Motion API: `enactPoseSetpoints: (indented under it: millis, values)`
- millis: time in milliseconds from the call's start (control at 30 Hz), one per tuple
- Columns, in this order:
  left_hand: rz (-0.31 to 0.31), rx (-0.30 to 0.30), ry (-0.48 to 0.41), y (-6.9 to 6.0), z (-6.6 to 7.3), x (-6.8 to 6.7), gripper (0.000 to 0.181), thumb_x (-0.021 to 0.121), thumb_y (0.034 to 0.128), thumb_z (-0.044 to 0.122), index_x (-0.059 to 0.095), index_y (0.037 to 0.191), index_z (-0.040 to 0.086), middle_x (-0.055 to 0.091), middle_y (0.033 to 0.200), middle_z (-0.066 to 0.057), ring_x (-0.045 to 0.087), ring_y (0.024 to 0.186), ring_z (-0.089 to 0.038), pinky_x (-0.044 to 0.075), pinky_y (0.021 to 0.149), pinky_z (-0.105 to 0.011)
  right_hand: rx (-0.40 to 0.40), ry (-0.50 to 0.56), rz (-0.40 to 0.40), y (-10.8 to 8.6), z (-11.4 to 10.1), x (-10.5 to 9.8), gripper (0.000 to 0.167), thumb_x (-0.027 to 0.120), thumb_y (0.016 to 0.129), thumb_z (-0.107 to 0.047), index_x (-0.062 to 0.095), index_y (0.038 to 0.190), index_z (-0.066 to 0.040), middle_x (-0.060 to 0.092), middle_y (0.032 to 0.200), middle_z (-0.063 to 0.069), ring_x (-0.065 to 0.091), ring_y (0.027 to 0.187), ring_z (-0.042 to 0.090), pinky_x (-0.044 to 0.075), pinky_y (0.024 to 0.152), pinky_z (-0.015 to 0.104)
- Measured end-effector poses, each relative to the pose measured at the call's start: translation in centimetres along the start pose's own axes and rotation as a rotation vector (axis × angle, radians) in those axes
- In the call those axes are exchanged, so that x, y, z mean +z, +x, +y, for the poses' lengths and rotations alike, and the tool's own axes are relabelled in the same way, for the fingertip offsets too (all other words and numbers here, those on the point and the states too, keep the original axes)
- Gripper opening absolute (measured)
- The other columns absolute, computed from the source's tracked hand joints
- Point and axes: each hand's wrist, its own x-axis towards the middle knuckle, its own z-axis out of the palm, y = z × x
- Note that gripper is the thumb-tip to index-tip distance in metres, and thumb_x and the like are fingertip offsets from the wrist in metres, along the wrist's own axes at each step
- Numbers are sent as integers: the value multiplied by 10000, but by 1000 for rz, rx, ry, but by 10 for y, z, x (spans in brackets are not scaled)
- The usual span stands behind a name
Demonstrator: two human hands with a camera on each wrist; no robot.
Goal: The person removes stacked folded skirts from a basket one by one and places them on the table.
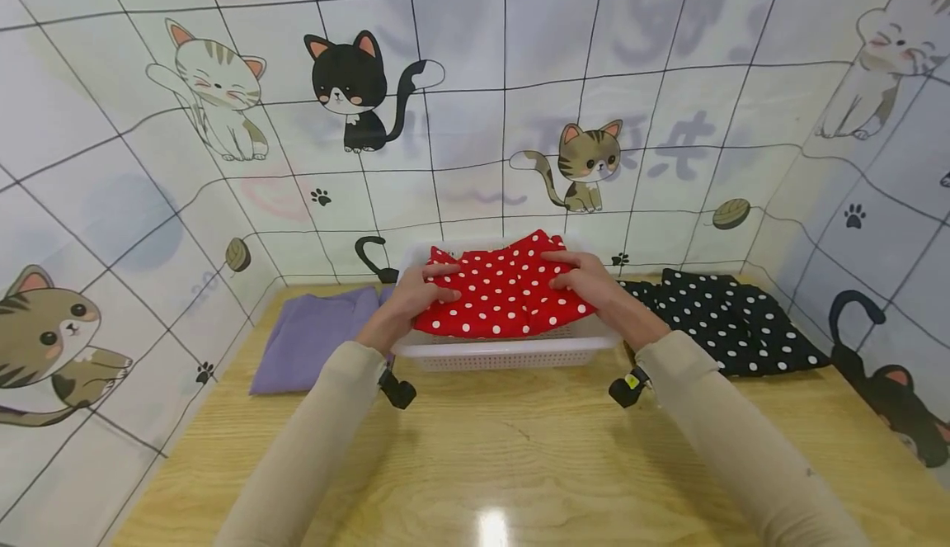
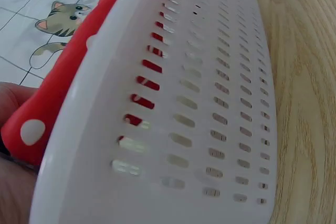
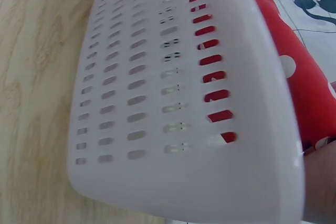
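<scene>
A red cloth with white dots (image 1: 505, 291) lies partly inside a white perforated plastic basket (image 1: 505, 357), its top edge standing above the rim. My left hand (image 1: 416, 293) grips its left side, and my right hand (image 1: 590, 279) grips its right side, with fingers over the fabric. Through the basket's slots, red shows in the left wrist view, where the cloth (image 2: 58, 77) bulges past the rim. The right wrist view has the cloth (image 3: 294, 66) along the basket wall (image 3: 247, 119). Most of each hand is out of sight in the wrist views.
To the basket's left lies a folded purple cloth (image 1: 312, 341). A black cloth with white dots (image 1: 727, 324) lies at the right, beside my right forearm. The wooden table (image 1: 512, 440) meets a wall (image 1: 475, 118) with cat drawings at the back.
</scene>
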Motion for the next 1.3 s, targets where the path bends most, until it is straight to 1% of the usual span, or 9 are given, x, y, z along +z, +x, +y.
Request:
enactPoseSetpoints:
  millis: [67, 167, 333, 500, 633, 833, 933, 1133, 1300]
  values:
    - [5, 13, -64, -2, 1, -3, 585, 735, 912, 170, 597, 1462, 316, 428, 1563, -82, 490, 1361, -297, 582, 985, -407, -20, 28, -3, -3, -3, -3, 668, 595, 968, -105, 401, 1601, -187, 254, 1681, 161, 339, 1475, 374, 563, 915, 294]
    - [4, 35, -124, -3, 0, -5, 620, 738, 914, 169, 568, 1482, 351, 394, 1589, -63, 459, 1391, -278, 583, 994, -403, -41, 62, -10, -7, -6, -5, 681, 592, 974, -99, 376, 1613, -197, 233, 1690, 155, 330, 1487, 372, 561, 901, 266]
    - [-5, 76, -175, -6, -4, -7, 674, 740, 918, 174, 515, 1517, 385, 386, 1593, -64, 447, 1406, -275, 599, 967, -388, -78, 99, -17, -11, -6, -7, 686, 602, 985, -101, 360, 1619, -195, 232, 1691, 166, 325, 1491, 377, 559, 837, 202]
    - [-5, 124, -221, -8, -1, -7, 689, 741, 922, 171, 497, 1526, 393, 391, 1581, -67, 452, 1406, -274, 607, 948, -392, -114, 131, -8, -14, -3, -12, 693, 619, 984, -103, 356, 1620, -186, 245, 1688, 166, 323, 1493, 383, 568, 824, 190]
    - [3, 135, -234, -11, 4, -7, 690, 747, 921, 174, 499, 1522, 406, 382, 1589, -65, 433, 1419, -274, 609, 940, -394, -138, 158, 1, -18, -3, -15, 705, 637, 978, -111, 355, 1620, -179, 256, 1683, 154, 330, 1490, 375, 581, 844, 205]
    - [12, 154, -252, -19, 11, -7, 674, 737, 937, 176, 499, 1519, 418, 372, 1601, -59, 419, 1433, -269, 604, 951, -397, -173, 201, -2, -26, -7, -19, 687, 619, 987, -96, 356, 1617, -165, 272, 1671, 144, 345, 1467, 354, 591, 845, 210]
    - [16, 160, -255, -22, 14, -7, 671, 733, 941, 177, 497, 1520, 421, 371, 1604, -59, 410, 1440, -268, 606, 948, -394, -183, 213, -3, -29, -9, -20, 689, 630, 982, -95, 366, 1613, -175, 287, 1660, 131, 365, 1449, 335, 597, 862, 228]
    - [27, 156, -257, -29, 17, -6, 670, 743, 935, 184, 507, 1509, 435, 372, 1603, -50, 394, 1449, -252, 607, 944, -398, -191, 215, -14, -36, -12, -21, 695, 626, 982, -86, 356, 1617, -170, 274, 1664, 143, 360, 1448, 332, 603, 862, 243]
    - [40, 165, -261, -33, 18, -6, 673, 742, 937, 183, 501, 1516, 427, 365, 1612, -56, 387, 1458, -256, 601, 960, -398, -208, 210, -17, -41, -15, -22, 697, 623, 977, -74, 357, 1615, -163, 276, 1664, 143, 350, 1457, 344, 605, 851, 240]
